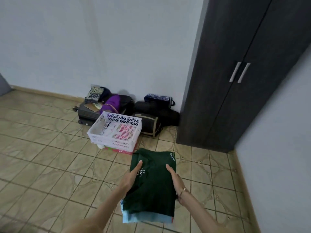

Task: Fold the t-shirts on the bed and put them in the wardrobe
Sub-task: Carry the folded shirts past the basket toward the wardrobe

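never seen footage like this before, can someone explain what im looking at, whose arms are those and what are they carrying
There is one picture, taken by a wide-angle camera worn on a person's head, looking forward and down. No robot: the arms are that person's own. The left hand and right hand carry a stack of folded t-shirts, dark green on top with light blue ones beneath, thumbs resting on top. On the tiled floor ahead stand a white plastic basket, a suitcase and dark bags. To the right is the dark wardrobe, doors closed.
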`<state>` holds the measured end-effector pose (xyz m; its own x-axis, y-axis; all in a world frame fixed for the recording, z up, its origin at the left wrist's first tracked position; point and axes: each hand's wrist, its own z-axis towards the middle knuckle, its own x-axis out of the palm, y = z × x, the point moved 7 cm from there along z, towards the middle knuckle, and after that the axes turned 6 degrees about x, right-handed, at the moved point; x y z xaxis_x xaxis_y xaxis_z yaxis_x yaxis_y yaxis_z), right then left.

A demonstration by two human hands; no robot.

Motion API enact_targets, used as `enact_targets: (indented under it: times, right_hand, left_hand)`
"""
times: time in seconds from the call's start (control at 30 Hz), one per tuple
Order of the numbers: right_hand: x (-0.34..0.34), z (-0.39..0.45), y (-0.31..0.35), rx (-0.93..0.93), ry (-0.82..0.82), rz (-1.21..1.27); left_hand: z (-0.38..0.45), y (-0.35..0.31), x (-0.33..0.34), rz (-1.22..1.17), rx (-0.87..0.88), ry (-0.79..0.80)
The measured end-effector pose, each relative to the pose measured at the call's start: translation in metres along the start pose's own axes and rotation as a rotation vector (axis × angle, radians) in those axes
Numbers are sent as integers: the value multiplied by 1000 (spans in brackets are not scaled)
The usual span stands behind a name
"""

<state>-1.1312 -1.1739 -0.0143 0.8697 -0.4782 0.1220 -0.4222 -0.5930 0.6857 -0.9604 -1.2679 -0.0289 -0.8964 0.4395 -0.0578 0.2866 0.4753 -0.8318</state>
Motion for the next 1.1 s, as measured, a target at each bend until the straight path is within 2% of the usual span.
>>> enact_targets:
  times: [0.2, 0.43, 0.53, 0.77, 1.1]
  right_hand:
    - [79, 115, 82, 11, 56, -5]
    - [142, 250, 155, 8, 58, -20]
    - [168, 320, 178, 31, 52, -19]
    - [233, 410, 233, 17, 34, -12]
    - [284, 562, 224, 27, -81, -16]
  left_hand:
    - [99, -78, -63, -43, 49, -38]
    - [228, -133, -126, -67, 134, -113]
    - [289, -153, -157, -21, 106, -151]
    - [412, -160, -219, 40, 33, -167]
    - [577, -139, -275, 32, -20, -83]
